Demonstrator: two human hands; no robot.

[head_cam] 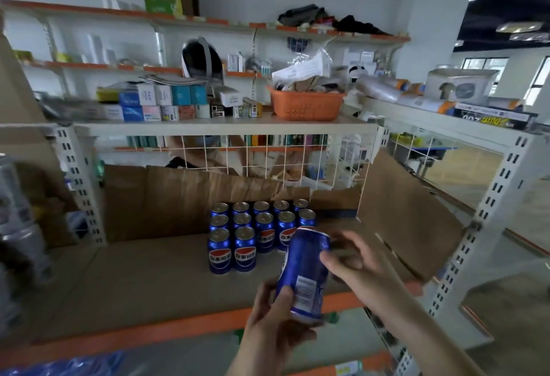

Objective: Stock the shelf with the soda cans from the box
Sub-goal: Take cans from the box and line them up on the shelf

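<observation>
A blue soda can [303, 274] is held tilted in the air in front of the shelf. My left hand [276, 322] grips its lower end, thumb across the label. My right hand [354, 259] curls round its upper part from the right. Behind it, several blue soda cans [256, 232] stand upright in rows on the cardboard-lined shelf [143, 280], near its middle. The box the cans come from is not in view.
Brown cardboard [407, 215] lines the shelf's back and right side, with a wire grid [268, 155] above it. An orange basket [306, 104] and small boxes [160, 101] sit on the shelf above. The shelf's front edge is orange [178, 328]. White uprights [488, 215] frame it.
</observation>
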